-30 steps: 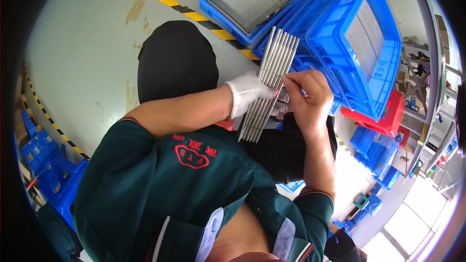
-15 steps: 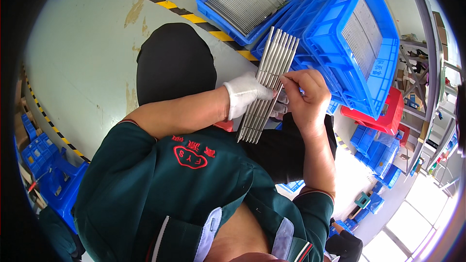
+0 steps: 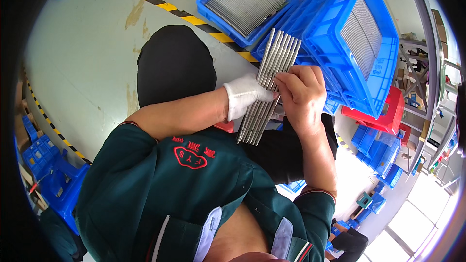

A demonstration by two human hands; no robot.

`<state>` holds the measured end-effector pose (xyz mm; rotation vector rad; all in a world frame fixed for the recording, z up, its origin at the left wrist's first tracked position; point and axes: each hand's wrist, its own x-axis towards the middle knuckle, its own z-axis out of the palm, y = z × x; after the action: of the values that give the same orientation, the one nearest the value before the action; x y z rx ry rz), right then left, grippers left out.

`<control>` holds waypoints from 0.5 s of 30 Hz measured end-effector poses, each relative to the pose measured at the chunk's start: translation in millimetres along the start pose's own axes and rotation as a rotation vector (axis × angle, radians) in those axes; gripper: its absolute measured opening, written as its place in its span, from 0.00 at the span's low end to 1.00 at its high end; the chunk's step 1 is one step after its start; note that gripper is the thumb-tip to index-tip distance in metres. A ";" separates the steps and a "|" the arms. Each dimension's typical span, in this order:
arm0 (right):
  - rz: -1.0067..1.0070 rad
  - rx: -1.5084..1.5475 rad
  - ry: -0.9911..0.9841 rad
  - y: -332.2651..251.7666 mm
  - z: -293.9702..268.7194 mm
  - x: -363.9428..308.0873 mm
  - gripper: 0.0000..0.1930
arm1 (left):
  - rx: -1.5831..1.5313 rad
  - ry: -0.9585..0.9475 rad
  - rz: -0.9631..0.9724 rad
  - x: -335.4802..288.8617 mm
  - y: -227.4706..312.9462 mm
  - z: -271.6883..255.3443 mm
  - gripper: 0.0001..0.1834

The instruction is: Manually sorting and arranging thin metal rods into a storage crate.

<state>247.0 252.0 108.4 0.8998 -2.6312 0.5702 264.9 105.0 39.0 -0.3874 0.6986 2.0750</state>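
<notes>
A flat row of several slim silvery metal rods [image 3: 280, 56] slants across the space over my lap. My left hand [image 3: 241, 96], in a white glove, is closed round the middle of the rods, its thumb lying across their top face. My bare right hand [image 3: 305, 92] comes in from the other side. Its thumb and fingers are pinched together against the rods, just beyond the left thumb. What lies between those fingertips is hidden. Dark narrow rings mark the rods partway along.
Ahead stands a blue crate [image 3: 206, 9] full of similar rods. A tilted blue crate [image 3: 335, 53] with more rods rests at right, above a red stool [image 3: 383, 116]. Yellow-black floor tape [image 3: 167, 6] curves past. A blue stool [image 3: 60, 191] is at left, metal shelving [image 3: 420, 111] far right.
My right hand has shifted slightly left, its fingertips now further over the rods. The left hand and the rods have hardly moved.
</notes>
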 end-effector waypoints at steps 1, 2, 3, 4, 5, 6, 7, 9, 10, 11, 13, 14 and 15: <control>-0.003 0.009 0.001 -0.5 0.0 -0.1 0.08 | -0.006 -0.018 0.014 -0.7 -0.4 -0.4 0.13; -0.010 0.022 0.004 0.4 -0.7 0.3 0.08 | -0.012 -0.034 0.032 -0.6 -0.6 0.2 0.13; -0.012 0.023 0.003 -0.1 -2.8 0.1 0.08 | -0.013 -0.032 0.034 0.0 0.0 0.2 0.13; 0.026 0.041 0.018 -1.8 -6.0 -0.7 0.07 | 0.005 -0.038 0.021 0.8 0.9 -0.2 0.13; 0.067 0.059 0.034 -2.8 -8.0 -1.5 0.07 | 0.023 -0.045 0.006 1.0 1.2 -0.2 0.13; 0.067 0.060 0.034 -2.2 -7.7 -1.8 0.07 | 0.023 -0.044 0.006 0.4 1.3 0.7 0.13; 0.107 0.105 0.030 -0.9 -6.5 -2.3 0.07 | 0.007 -0.044 0.015 -0.6 1.6 2.2 0.13; 0.152 0.145 0.030 0.8 -3.7 -3.0 0.06 | -0.006 -0.047 0.018 -0.6 1.2 2.5 0.14; 0.157 0.165 0.031 1.6 -2.1 -2.8 0.06 | -0.010 -0.049 0.013 0.3 0.1 1.6 0.14; 0.159 0.187 0.031 2.5 -1.1 -2.8 0.06 | -0.017 -0.049 0.011 1.0 -0.6 1.2 0.13; 0.159 0.175 0.026 3.1 -0.5 -3.9 0.06 | -0.015 -0.044 0.011 1.1 -0.9 1.4 0.13; 0.157 0.164 0.020 3.4 -0.4 -4.0 0.06 | -0.015 -0.036 0.013 1.1 -0.9 1.6 0.13; 0.157 0.164 0.019 3.4 -0.6 -3.9 0.06 | -0.016 -0.036 0.013 0.9 -0.7 2.3 0.13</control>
<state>247.9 256.7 106.5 0.7322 -2.6836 0.8406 265.0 107.3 40.0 -0.3539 0.6654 2.0960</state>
